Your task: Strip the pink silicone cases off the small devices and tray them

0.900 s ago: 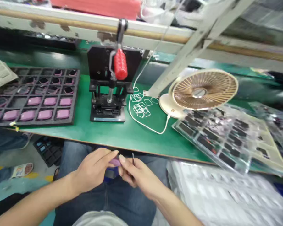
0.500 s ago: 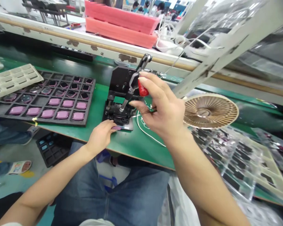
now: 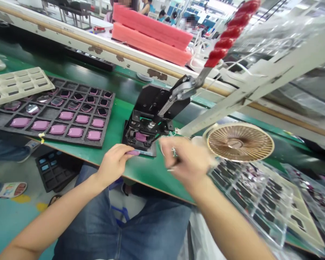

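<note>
Swung up and over to the right since the last look: the red-gripped lever (image 3: pixel 224 44) of the black toggle press (image 3: pixel 148 104). Right hand (image 3: pixel 186 160) now off the lever.

Left hand (image 3: pixel 113 162) pinching a slim lilac part (image 3: pixel 132 152) between thumb and fingers, at the front edge of the press base, the part's far end reaching over the base plate (image 3: pixel 148 153). Second pink part (image 3: pixel 141 137) seated in the press nest, under the raised press arm.

Right hand just right of the press front, fingers loosely curled, badly blurred; cannot tell whether it grips anything. Loops of white cord (image 3: pixel 173 151) lie by its fingers.

Left of the press: black foam tray (image 3: pixel 56 122) on the green bench (image 3: pixel 111 115), holding rows of pink parts at the near side and dark-centred parts behind, with a beige plastic tray (image 3: pixel 16 86) overlapping its far left corner.

Right of the press: tan desk fan (image 3: pixel 239 141), and below it a clear plastic tray (image 3: pixel 260 206) holding dark pieces.

Behind the press: stacked pink foam (image 3: pixel 151 36) on a shelf. Below the bench, left of the press: black tray (image 3: pixel 55 173) on the floor.
</note>
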